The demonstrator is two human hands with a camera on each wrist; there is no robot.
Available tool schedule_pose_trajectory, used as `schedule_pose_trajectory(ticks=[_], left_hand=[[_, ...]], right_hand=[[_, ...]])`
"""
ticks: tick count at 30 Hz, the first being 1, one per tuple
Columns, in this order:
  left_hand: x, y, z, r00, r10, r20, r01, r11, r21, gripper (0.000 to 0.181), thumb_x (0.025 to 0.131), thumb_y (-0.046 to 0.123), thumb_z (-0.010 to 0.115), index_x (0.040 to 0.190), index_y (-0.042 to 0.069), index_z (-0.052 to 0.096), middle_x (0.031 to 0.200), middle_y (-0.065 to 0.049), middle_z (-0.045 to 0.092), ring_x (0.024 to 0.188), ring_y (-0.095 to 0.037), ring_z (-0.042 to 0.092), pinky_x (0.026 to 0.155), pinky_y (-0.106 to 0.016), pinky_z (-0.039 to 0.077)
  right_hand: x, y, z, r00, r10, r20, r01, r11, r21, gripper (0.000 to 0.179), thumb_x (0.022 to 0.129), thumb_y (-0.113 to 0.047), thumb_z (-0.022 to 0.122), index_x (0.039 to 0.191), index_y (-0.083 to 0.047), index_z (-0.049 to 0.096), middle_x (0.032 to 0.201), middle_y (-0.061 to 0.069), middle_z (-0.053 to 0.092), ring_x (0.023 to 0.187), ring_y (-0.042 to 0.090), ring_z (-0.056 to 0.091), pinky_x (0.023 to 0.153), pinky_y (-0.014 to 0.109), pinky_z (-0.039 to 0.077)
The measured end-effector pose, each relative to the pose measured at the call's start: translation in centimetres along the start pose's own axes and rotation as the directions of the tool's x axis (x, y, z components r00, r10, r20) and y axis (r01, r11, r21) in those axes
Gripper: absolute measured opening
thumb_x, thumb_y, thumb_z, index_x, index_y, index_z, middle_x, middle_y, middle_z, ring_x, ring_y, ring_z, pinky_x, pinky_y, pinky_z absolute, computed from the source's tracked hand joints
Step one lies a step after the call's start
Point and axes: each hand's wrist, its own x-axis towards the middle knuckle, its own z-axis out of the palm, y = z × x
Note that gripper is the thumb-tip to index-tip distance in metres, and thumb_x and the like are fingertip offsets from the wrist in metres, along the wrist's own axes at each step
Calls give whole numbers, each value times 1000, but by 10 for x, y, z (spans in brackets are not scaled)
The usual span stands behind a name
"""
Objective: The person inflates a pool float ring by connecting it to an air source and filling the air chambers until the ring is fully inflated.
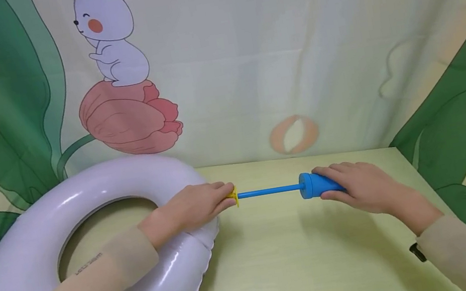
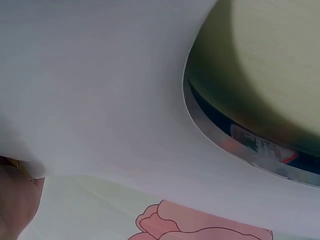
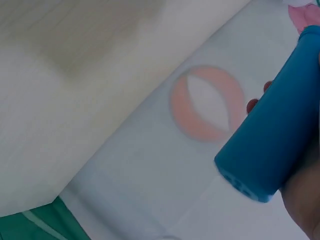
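A blue hand pump (image 1: 321, 184) is held level above the table, its thin blue rod (image 1: 268, 191) drawn out to the left. My right hand (image 1: 365, 185) grips the blue barrel; in the right wrist view the barrel (image 3: 277, 125) points its holed end toward the lower left. At the rod's other end, my left hand (image 1: 196, 204) pinches a yellow end piece (image 1: 236, 197), mostly covered by the fingers. Under the left forearm lies a puffed-up white swim ring (image 1: 128, 175). The left wrist view shows mainly this ring, with only a bit of the hand (image 2: 17, 200).
The pale wooden table (image 1: 271, 271) ends at the back against a curtain (image 1: 220, 66) printed with a rabbit, tulips and leaves. A dark band (image 1: 417, 252) shows at the right sleeve.
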Motion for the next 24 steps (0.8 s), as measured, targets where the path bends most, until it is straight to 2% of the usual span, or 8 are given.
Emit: schedule_pose_trajectory(ticks=[5,10,18,21,24], left_hand=[[4,6,-2,1000,3,-20,-3,1000,-8,22,110,37,48,97,19,48,82,8,45,64,-11,45,60,-31,40],[13,18,-7,999,-8,-44,7,1000,-1,23,109,38,50,96,20,48,80,8,45,62,-11,44,57,-30,38],[25,28,3,999,14,-50,-10,998,62,22,109,37,52,106,15,53,87,6,47,72,-12,52,58,-31,44],[23,29,7,999,29,-40,-26,997,79,24,109,38,52,108,14,53,88,6,48,75,-13,53,59,-31,45],[21,27,9,999,42,-28,-40,996,80,24,109,39,51,109,15,53,88,7,49,75,-12,54,59,-30,45]], right_hand=[[5,-10,0,998,-10,-58,8,999,-42,56,100,-45,65,145,-13,54,116,8,65,92,25,66,75,44,54],[24,-28,0,994,-42,-100,37,998,-59,57,98,-48,66,142,-14,56,116,8,67,88,26,68,72,42,55],[54,-66,14,991,-60,-119,52,997,-65,58,99,-53,62,144,-18,55,105,6,68,78,20,65,63,34,52],[57,-72,21,991,-72,-112,68,997,-43,57,101,-56,58,145,-19,55,100,4,66,74,16,62,60,31,50],[54,-68,21,993,-72,-94,72,997,-6,56,101,-55,57,145,-21,56,99,2,67,75,14,62,62,31,50]])
